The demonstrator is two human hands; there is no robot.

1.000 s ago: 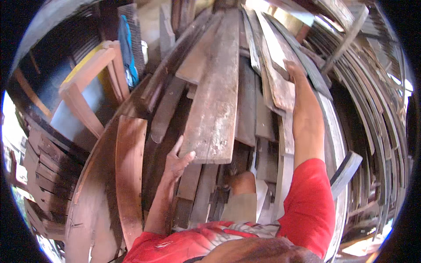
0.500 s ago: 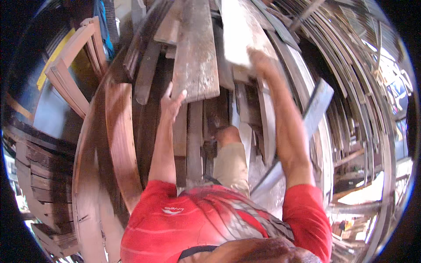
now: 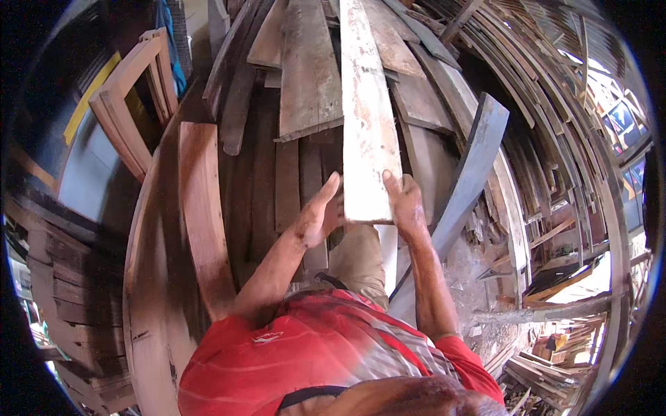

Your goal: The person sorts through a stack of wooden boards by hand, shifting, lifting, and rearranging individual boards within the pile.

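Observation:
A long plank point(image 3: 368, 152), bright and pale in the light, points away from me with its near end over my lap. My right hand point(image 3: 406, 202) grips the right edge near that end, thumb on top and fingers out of sight below. Beside the left edge my left hand point(image 3: 319, 213) is open, its upper digit stretched out and the others partly hidden; whether it touches the wood I cannot tell. A wider, weathered grey-brown board point(image 3: 309, 83) lies on the pile just left of the plank.
More boards point(image 3: 423, 104) overlap on the right of the pile. A reddish board point(image 3: 201, 187) stands at my left, a bluish-grey board point(image 3: 472, 166) slants up at my right. A wooden frame point(image 3: 125, 104) is at far left; long stacked timbers point(image 3: 541, 111) line the right.
The pale plank has come toward me and left, with my right hand now at its near end. My left hand has let go of the weathered board and moved nearer to me.

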